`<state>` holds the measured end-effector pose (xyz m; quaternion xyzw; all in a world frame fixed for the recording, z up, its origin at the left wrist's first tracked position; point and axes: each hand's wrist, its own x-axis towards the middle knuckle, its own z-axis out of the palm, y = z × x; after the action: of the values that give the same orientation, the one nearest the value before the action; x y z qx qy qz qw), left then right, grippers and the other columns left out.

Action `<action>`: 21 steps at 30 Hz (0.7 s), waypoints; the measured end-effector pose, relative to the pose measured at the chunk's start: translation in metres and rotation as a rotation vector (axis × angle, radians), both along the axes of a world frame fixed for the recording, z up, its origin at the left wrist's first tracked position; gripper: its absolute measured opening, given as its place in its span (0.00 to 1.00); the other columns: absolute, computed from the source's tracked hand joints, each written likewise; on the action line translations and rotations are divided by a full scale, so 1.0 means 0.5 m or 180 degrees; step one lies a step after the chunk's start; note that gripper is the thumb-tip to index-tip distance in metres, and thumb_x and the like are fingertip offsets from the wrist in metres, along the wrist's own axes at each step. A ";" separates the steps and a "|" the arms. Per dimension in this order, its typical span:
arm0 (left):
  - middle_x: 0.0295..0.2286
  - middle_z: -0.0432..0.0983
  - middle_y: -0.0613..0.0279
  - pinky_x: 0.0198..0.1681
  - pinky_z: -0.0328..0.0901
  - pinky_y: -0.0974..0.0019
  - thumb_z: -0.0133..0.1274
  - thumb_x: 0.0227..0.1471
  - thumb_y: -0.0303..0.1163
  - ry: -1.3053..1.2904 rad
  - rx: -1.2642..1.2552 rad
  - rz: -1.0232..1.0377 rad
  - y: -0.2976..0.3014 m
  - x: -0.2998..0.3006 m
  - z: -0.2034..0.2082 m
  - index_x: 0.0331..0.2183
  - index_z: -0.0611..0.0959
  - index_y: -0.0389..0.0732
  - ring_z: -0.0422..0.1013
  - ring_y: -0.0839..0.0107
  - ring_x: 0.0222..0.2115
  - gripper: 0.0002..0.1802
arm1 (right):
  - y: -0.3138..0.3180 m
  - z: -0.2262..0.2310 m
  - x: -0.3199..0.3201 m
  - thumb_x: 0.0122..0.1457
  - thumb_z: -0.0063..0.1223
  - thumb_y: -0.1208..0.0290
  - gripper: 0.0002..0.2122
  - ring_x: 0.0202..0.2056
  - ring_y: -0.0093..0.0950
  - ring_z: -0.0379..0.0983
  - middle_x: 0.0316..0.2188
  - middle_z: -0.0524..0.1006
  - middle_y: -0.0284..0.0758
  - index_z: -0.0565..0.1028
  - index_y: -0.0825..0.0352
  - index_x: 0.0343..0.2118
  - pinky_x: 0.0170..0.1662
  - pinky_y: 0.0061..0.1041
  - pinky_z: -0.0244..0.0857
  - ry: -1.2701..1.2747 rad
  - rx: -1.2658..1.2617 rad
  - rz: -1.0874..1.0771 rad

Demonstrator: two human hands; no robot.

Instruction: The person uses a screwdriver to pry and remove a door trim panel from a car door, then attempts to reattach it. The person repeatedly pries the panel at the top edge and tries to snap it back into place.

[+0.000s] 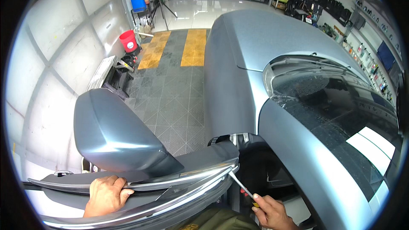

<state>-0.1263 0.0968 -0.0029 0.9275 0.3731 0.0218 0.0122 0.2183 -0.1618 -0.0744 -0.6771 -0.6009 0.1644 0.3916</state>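
Note:
An open car door (204,155) in satin grey-blue spans the lower left, its side mirror (115,127) jutting out on the far side. Bright chrome trim (213,171) runs along the window line. My left hand (107,194) is closed over the door's upper edge near the mirror, fingertips curled on the trim. In my right hand (272,213) is a slim tool with a straight metal shaft (240,183); its handle is mostly hidden by my fingers, so I cannot tell its exact kind. The tip touches the trim's front end, beside the door opening.
The car's fender and hood (264,30) and windshield (324,98) fill the right side. Left of the car are a white panelled wall (64,34), a step stool (102,74) and a red bucket (128,41). Shelves with bottles (362,51) line the right wall.

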 end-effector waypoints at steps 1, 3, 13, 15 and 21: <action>0.20 0.74 0.57 0.25 0.66 0.55 0.59 0.49 0.49 -0.0001 0.0026 -0.0063 0.006 0.004 0.000 0.28 0.82 0.39 0.73 0.54 0.22 0.20 | -0.001 -0.003 0.003 0.57 0.60 0.77 0.18 0.27 0.40 0.75 0.31 0.76 0.42 0.74 0.69 0.51 0.29 0.33 0.69 0.0014 -0.0045 -0.0046; 0.20 0.75 0.56 0.26 0.67 0.54 0.60 0.48 0.48 0.0056 0.0078 0.0106 -0.029 -0.024 0.005 0.27 0.82 0.39 0.74 0.54 0.22 0.20 | 0.008 -0.024 0.006 0.53 0.60 0.80 0.23 0.22 0.35 0.72 0.26 0.73 0.40 0.71 0.72 0.53 0.25 0.30 0.68 -0.0278 0.0030 0.0205; 0.31 0.77 0.50 0.40 0.69 0.53 0.51 0.49 0.32 0.0129 -0.0092 0.0304 -0.012 -0.024 -0.031 0.34 0.81 0.39 0.74 0.48 0.35 0.10 | -0.017 0.054 0.013 0.60 0.55 0.68 0.26 0.33 0.43 0.72 0.33 0.71 0.42 0.66 0.63 0.61 0.38 0.37 0.67 -0.0081 -0.0788 0.0043; 0.24 0.73 0.55 0.31 0.67 0.53 0.55 0.46 0.36 -0.0232 0.0610 -0.0059 -0.014 -0.037 -0.063 0.27 0.76 0.43 0.73 0.53 0.27 0.08 | -0.010 0.041 0.010 0.60 0.56 0.67 0.27 0.36 0.44 0.72 0.35 0.71 0.43 0.64 0.63 0.63 0.41 0.37 0.66 -0.0041 -0.0832 0.0081; 0.38 0.76 0.47 0.46 0.65 0.53 0.50 0.53 0.34 0.0084 -0.0108 0.0427 -0.017 -0.054 -0.069 0.37 0.81 0.39 0.72 0.47 0.40 0.12 | -0.014 0.036 0.033 0.62 0.55 0.61 0.29 0.46 0.42 0.72 0.45 0.72 0.46 0.63 0.67 0.63 0.50 0.35 0.66 0.0355 -0.0883 0.0398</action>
<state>-0.1533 0.0885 -0.0375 0.9003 0.4348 0.0039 0.0216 0.2347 -0.1688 -0.0565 -0.6758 -0.5907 0.3072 0.3162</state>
